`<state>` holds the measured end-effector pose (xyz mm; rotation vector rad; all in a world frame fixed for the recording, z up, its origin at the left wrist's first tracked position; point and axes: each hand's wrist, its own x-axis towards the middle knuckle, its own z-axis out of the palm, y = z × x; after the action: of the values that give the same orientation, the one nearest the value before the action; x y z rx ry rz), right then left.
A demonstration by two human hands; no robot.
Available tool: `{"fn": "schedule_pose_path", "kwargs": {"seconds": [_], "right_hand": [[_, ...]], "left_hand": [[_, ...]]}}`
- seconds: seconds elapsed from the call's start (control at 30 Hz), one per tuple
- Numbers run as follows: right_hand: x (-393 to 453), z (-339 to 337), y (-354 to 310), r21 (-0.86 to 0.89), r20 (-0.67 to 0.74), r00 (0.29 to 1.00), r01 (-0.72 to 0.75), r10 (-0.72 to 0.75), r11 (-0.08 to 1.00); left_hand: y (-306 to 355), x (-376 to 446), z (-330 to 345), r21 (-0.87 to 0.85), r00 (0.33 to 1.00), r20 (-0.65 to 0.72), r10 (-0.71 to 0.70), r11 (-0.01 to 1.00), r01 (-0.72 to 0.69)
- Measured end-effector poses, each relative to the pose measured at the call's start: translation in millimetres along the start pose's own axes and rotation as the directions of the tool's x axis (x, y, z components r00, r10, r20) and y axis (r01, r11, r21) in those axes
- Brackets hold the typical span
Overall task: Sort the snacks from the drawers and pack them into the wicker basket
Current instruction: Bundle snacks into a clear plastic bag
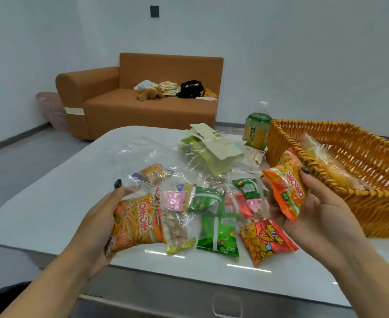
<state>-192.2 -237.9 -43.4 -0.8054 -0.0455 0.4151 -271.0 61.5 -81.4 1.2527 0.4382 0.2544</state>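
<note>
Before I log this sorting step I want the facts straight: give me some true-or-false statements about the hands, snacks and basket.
1. Each hand holds an orange snack packet. True: the left hand grips one orange packet, the right hand another.
2. The wicker basket is on the left side of the table. False: it is on the right.
3. The basket holds nothing. False: packets lie inside.
4. Green packets lie on the table. True.
5. The green bottle lies flat. False: it stands upright.
</note>
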Motion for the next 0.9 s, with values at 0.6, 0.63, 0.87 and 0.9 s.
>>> {"fn": "schedule_pose_path", "kwargs": {"seconds": [0.6, 0.63, 0.87, 0.9], "right_hand": [[-1, 12, 11, -0.769, 0.165, 0.962, -0.012, 0.217, 0.639], [0, 13, 14, -0.773, 0.165, 0.967, 0.004, 0.194, 0.635], [4, 17, 31, -0.649, 0.194, 0.934, -0.108, 0.302, 0.753], [2, 16, 30, -0.637, 0.184, 0.939, -0.111, 0.29, 0.763]], "left_hand": [[-12, -9, 9, 0.104, 0.971, 0.223, -0.081, 0.993, 0.059], [-14, -10, 11, 0.096, 0.969, 0.228, -0.092, 0.993, 0.072], [-19, -14, 30, 0.009, 0.942, 0.301, -0.151, 0.988, 0.155], [-20, -13, 30, 0.008, 0.944, 0.302, -0.136, 0.99, 0.14]]}}
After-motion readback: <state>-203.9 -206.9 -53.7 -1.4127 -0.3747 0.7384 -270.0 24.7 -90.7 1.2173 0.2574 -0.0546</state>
